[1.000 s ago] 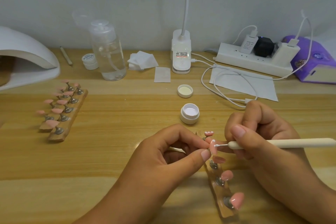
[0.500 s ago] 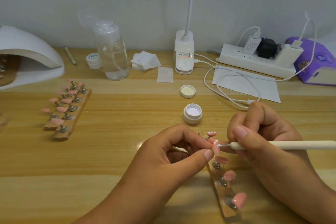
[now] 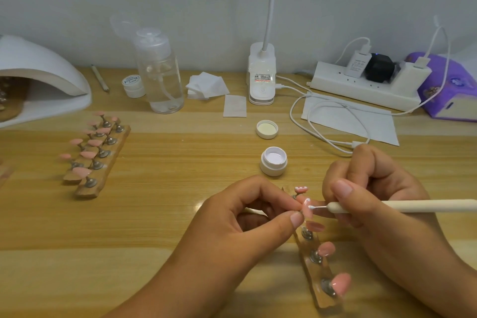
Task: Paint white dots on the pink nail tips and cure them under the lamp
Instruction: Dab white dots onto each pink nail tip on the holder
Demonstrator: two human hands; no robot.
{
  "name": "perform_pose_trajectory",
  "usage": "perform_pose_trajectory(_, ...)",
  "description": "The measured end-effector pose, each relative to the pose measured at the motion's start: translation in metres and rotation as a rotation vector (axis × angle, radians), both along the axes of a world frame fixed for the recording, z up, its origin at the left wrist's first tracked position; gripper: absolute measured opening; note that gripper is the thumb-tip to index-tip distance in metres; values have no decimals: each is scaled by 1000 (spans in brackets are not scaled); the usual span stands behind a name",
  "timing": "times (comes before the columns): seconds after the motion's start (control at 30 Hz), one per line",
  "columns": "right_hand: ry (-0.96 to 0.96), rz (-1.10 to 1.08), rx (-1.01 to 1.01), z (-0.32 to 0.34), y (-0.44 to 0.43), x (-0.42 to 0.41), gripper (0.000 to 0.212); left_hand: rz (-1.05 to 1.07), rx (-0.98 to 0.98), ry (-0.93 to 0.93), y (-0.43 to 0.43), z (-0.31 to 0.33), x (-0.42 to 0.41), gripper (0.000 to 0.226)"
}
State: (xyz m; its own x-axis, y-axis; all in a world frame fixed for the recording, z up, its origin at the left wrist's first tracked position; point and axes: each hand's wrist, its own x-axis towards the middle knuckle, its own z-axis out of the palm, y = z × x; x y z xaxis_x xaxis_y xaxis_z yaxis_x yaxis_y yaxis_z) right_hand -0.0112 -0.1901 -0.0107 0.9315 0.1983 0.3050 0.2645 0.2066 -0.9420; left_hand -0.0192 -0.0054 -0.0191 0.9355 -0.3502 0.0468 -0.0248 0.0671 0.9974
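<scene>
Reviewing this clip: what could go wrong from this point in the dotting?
1. Fingers of the left hand pinch the pink nail tip right beside its fresh white dots; a slip could smear them.
2. The dotted tip just behind sits close to both hands and might get brushed before curing.
3. The open white jar stands near the right hand; reaching over with the dotting tool could knock it.
</scene>
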Motion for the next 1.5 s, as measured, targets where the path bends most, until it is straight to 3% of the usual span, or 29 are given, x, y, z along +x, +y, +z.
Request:
perform_pose_trajectory(0.93, 18, -21, -13, -1, -2, -1, 34, -9, -7, -9, 0, -2, 0, 17)
perform_pose_trajectory(1.13, 64, -47, 90, 0, -1, 0, 41, -7, 0, -15, 1, -1, 0, 18)
perform_pose_trajectory(1.33, -48, -213, -87, -1, -6, 5, 44, 15, -4, -29, 1, 1, 1, 14)
perform_pose_trajectory(1.5, -16, -224, -185, 10, -18, 12, 50, 58, -31, -26, 1, -1, 2, 17)
